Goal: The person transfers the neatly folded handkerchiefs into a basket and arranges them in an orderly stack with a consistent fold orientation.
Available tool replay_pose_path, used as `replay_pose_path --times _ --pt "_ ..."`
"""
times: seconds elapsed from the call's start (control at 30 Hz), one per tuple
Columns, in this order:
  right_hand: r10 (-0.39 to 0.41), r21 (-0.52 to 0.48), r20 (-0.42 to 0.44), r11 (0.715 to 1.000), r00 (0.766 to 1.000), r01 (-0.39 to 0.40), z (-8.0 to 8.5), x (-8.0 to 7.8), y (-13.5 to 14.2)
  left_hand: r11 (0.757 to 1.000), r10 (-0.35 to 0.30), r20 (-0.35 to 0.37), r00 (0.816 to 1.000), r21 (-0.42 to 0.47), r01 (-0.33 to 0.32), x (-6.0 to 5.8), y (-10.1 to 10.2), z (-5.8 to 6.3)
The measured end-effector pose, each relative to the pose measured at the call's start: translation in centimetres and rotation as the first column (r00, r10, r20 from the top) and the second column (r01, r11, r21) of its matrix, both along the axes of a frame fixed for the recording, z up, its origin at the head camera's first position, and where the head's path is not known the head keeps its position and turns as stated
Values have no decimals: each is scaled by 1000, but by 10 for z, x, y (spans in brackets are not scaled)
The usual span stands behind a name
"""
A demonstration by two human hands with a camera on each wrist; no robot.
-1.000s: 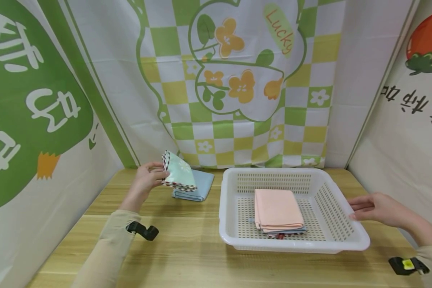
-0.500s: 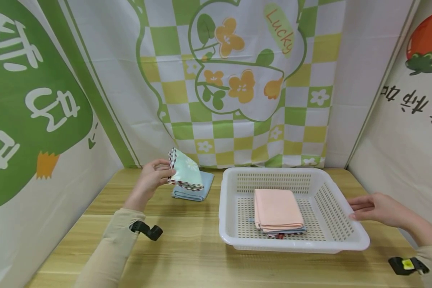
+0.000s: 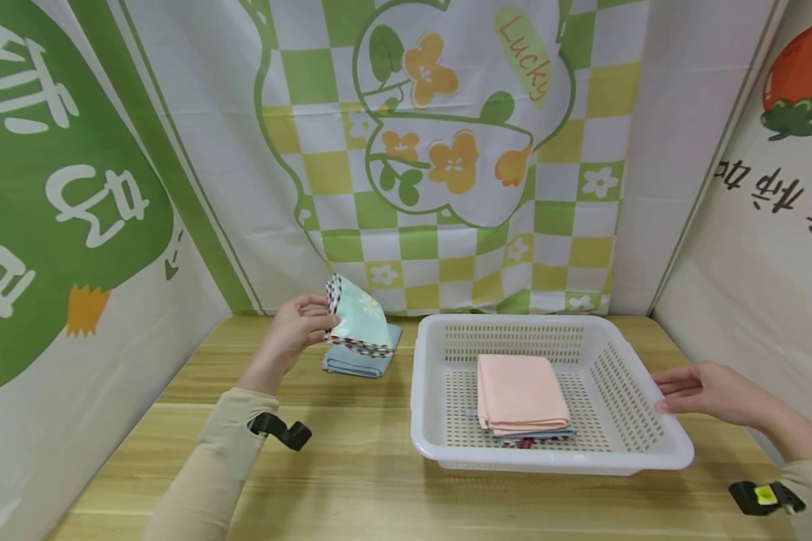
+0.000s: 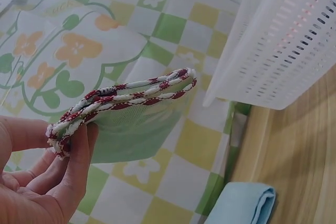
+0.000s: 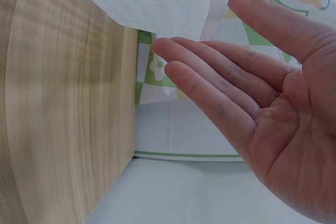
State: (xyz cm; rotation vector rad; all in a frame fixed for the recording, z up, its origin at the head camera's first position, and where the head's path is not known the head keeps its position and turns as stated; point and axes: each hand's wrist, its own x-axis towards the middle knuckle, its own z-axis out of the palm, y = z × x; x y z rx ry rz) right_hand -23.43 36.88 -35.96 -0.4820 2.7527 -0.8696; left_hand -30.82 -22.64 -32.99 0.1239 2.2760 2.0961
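Note:
My left hand [image 3: 296, 330] pinches one edge of a folded mint-green towel [image 3: 364, 319] with a dark red and white braided border, held up in the air. Thumb and fingers clasp its layered edge [image 4: 131, 95] in the left wrist view. Behind and below it, a folded light blue towel [image 3: 359, 364] lies on the table, partly hidden. At the far side of a white plastic basket [image 3: 419, 391], my right hand [image 3: 713, 391] has its fingers straight, with the tips at the basket's right rim. A folded peach towel [image 3: 522, 391] tops a small stack inside the basket.
Wooden table [image 3: 352, 481] under everything. A green and white checked cloth wall [image 3: 446, 263] hangs along the back, with printed cloth walls at left and right. Under the peach towel, the edges of a blue-grey cloth [image 3: 562, 433] and a red-patterned one show.
My left hand has moved right with the mint-green towel, which covers more of the light blue towel. The right hand and basket stay in place.

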Motion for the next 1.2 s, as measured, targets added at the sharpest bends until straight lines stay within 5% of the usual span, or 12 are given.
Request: replay_pose_path --times 1.2 --pt "6 -8 -1 1000 1000 -6 -1 -1 1 993 -110 -13 994 36 110 1 51 10"
